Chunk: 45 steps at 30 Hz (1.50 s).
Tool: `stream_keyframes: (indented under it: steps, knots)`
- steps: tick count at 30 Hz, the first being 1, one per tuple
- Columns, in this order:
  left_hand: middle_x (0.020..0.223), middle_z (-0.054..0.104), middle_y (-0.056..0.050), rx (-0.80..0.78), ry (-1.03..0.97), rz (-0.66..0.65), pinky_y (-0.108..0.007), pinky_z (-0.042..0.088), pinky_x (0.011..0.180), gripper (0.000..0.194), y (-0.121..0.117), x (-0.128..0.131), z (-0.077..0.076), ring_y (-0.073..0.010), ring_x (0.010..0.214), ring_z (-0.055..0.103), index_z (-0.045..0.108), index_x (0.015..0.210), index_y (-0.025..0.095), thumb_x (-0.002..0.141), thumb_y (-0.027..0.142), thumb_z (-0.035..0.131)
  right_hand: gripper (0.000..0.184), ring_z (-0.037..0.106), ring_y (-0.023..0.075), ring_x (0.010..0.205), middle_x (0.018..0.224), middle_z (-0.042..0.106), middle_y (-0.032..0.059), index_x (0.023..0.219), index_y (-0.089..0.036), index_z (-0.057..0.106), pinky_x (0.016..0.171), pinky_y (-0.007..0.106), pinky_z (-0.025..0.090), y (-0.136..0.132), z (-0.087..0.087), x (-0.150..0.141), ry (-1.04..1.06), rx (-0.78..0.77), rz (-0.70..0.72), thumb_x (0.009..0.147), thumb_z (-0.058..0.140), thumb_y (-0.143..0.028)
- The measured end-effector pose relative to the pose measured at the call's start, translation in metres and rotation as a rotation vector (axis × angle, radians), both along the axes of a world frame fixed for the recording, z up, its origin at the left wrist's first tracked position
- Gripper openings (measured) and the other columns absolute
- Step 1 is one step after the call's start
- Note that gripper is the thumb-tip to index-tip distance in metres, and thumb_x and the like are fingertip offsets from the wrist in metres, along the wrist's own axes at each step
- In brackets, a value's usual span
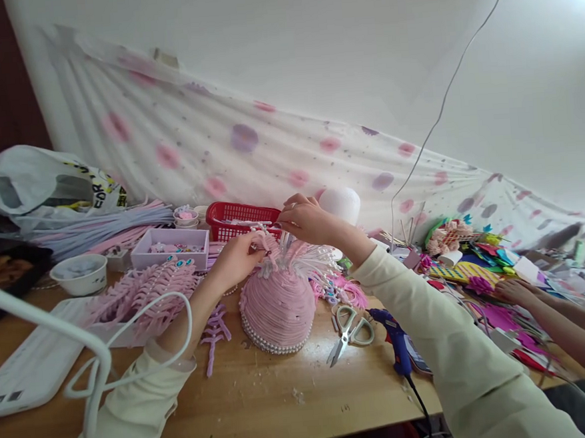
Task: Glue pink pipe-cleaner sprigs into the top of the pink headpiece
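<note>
A pink dome [278,307] wrapped in fuzzy strands, with pearl beads around its base, stands on the wooden table. From its top rises a tuft of pink pipe cleaners [295,253], with pearl-tipped white stems [323,260] fanning to the right. My left hand [240,257] is closed at the tuft's left side, pinching a pink pipe-cleaner piece. Over the top of the tuft, my right hand [305,217] has its fingers pinched together; what they hold is too small to make out. Scissors [349,335] and a blue glue gun [395,342] lie right of the dome.
Leafy pink pipe-cleaner pieces [147,292], a lilac box [169,246] of small parts and a white bowl [79,274] stand to the left. A red basket [242,216] is behind. A white cable [186,313] loops near my left forearm. Another person's hands [515,290] rest at right.
</note>
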State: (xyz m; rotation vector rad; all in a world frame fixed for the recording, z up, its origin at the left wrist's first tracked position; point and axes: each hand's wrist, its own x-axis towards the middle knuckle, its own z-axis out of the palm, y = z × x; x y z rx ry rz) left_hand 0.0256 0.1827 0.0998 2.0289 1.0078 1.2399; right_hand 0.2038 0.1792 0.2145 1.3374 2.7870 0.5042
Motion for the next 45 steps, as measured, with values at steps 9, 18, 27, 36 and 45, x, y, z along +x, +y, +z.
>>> stream_keyframes:
  steps: [9,18,27,36,45]
  knots:
    - [0.085,0.077,-0.007,0.007,0.129,0.078,-0.032,0.051,0.075,0.018,0.004,0.009,0.005,-0.0246,0.083,0.071,0.067,0.086,0.016,0.074,0.015,0.054,0.029,0.048,0.0287,0.115,0.1,0.07,0.0116,0.095,-0.016,0.069,0.087,0.037,0.032,-0.003,-0.002,0.002,0.03,-0.005,0.019,0.102,0.042,-0.025]
    - [0.076,0.074,-0.005,0.012,0.233,0.074,-0.029,0.045,0.065,0.015,0.007,0.016,0.017,-0.0244,0.077,0.069,0.066,0.079,0.017,0.072,0.012,0.054,0.034,0.05,0.0279,0.11,0.095,0.068,0.0116,0.085,-0.016,0.066,0.087,0.035,0.035,0.005,-0.006,0.007,0.051,0.022,0.105,0.102,0.038,-0.025]
    - [0.071,0.072,-0.003,-0.007,0.281,0.019,-0.027,0.045,0.062,0.019,0.014,0.019,0.022,-0.0229,0.072,0.069,0.068,0.082,0.016,0.071,0.01,0.054,0.034,0.054,0.0229,0.092,0.083,0.064,0.0062,0.082,-0.02,0.061,0.087,0.035,0.036,0.014,-0.011,0.016,0.139,0.019,0.177,0.103,0.036,-0.028]
    - [0.069,0.071,-0.003,0.035,0.298,-0.002,-0.028,0.046,0.063,0.013,0.019,0.025,0.021,-0.0236,0.073,0.068,0.064,0.072,0.018,0.069,0.01,0.055,0.054,0.058,0.0223,0.088,0.08,0.064,0.0053,0.082,-0.021,0.062,0.094,0.04,0.038,0.011,-0.01,0.018,0.246,0.047,0.277,0.107,0.02,-0.043]
    - [0.09,0.075,-0.005,0.017,0.17,-0.046,-0.033,0.053,0.071,0.035,0.026,0.018,0.004,-0.0236,0.078,0.07,0.062,0.106,0.017,0.072,0.013,0.056,0.021,0.06,0.0257,0.101,0.104,0.064,0.0089,0.107,-0.022,0.06,0.087,0.04,0.048,-0.051,-0.053,0.037,0.766,0.392,0.02,0.094,0.058,-0.039]
